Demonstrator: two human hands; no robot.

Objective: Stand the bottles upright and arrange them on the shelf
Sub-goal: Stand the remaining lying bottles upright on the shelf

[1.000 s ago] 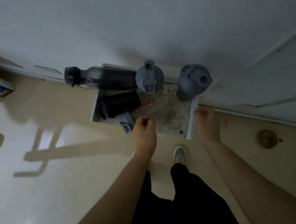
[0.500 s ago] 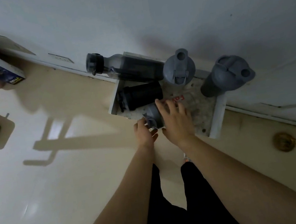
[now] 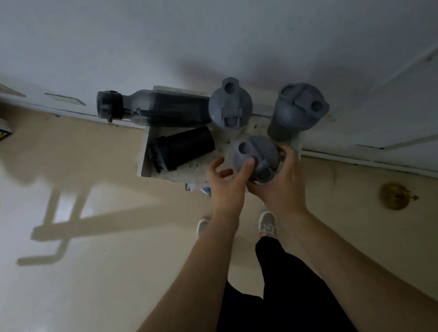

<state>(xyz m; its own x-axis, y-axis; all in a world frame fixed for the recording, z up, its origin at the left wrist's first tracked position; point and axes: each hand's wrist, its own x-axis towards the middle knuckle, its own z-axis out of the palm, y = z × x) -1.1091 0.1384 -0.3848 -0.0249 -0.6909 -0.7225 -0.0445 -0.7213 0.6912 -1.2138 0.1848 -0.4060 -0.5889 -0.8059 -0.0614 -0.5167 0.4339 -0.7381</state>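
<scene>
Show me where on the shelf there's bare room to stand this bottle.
Bare shelf shows along the front edge, between the lying black bottle and the held bottle. The back is crowded: a long lying bottle and two upright grey bottles.

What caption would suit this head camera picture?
Both hands, left and right, steady a grey-lidded bottle upright on the low shelf, two bottles standing behind, two lying.

Both bare forearms reach forward, hands close together. The right hand (image 3: 278,183) curls its fingers in a grip; the left hand (image 3: 227,183) spreads its fingers loosely.
</scene>
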